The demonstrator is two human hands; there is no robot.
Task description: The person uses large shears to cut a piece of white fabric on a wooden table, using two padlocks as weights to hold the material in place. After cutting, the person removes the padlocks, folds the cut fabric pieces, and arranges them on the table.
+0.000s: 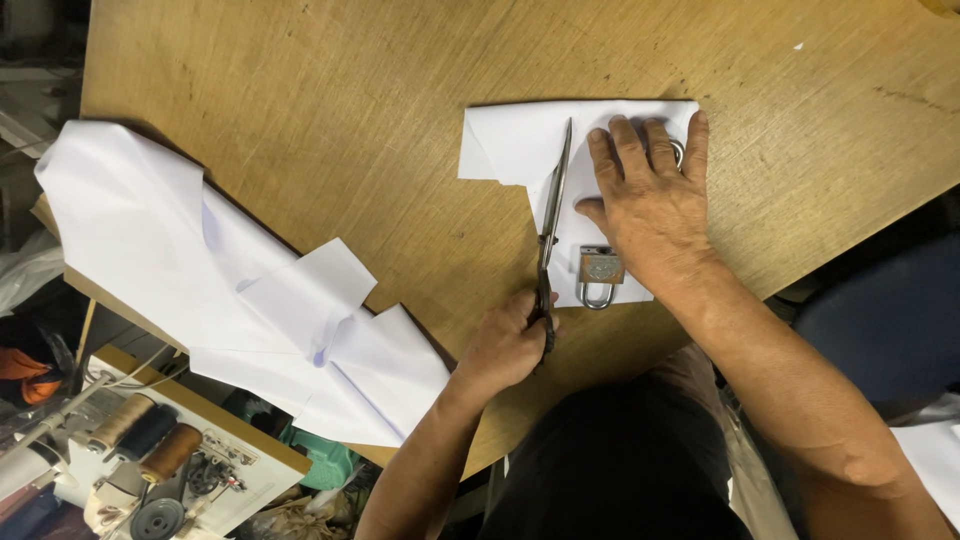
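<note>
On the wooden table (330, 110) lies a folded white piece of cloth or paper (510, 140). My right hand (650, 205) presses flat on it, fingers spread. My left hand (505, 345) grips the handles of long metal scissors (552, 210), whose blades lie along the piece's cut left edge and point away from me. A small padlock (600, 275) rests on the near end of the piece, beside my right wrist. A metal ring (679, 152), possibly from a second lock, shows between my right fingers.
A larger heap of white cut pieces (200, 280) hangs over the table's left edge. Below it stand several thread spools (150, 440) on a sewing machine. A blue seat (890, 320) is at the right.
</note>
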